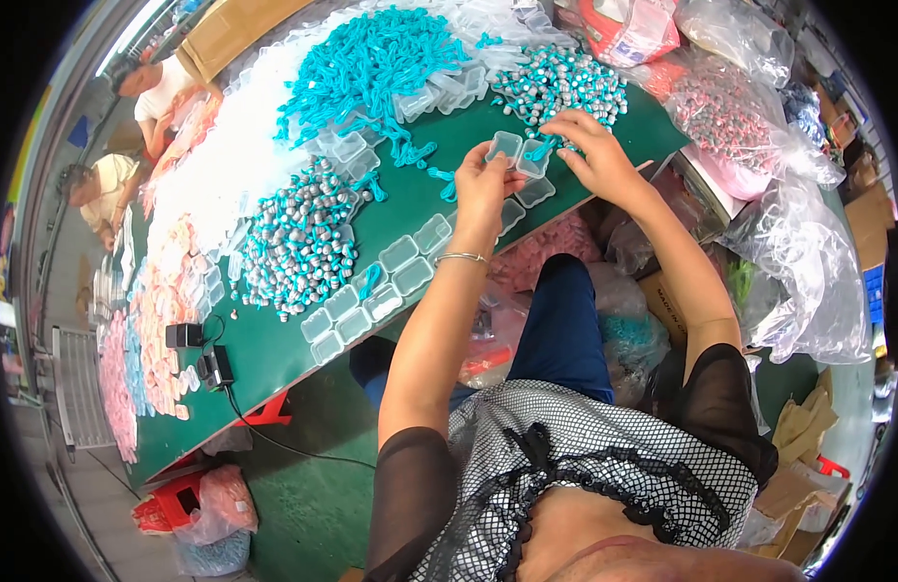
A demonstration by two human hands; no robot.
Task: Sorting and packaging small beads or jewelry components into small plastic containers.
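Note:
My left hand (483,189) holds a small clear plastic case (519,153) open over the green table (274,349). My right hand (594,155) reaches to the case, its fingers pinching a turquoise piece (543,147) at the case's right half. A silver bangle (460,257) sits on my left wrist. Just beyond my right hand lies a heap of small turquoise and silver parts (562,85). Another empty clear case (535,192) lies on the table under my hands.
Rows of filled clear cases (376,286) line the table's near edge. A bigger pile of silver and turquoise parts (298,238) and a mound of turquoise cords (366,63) lie to the left. Plastic bags (798,252) crowd the right. Two people (129,126) sit far left.

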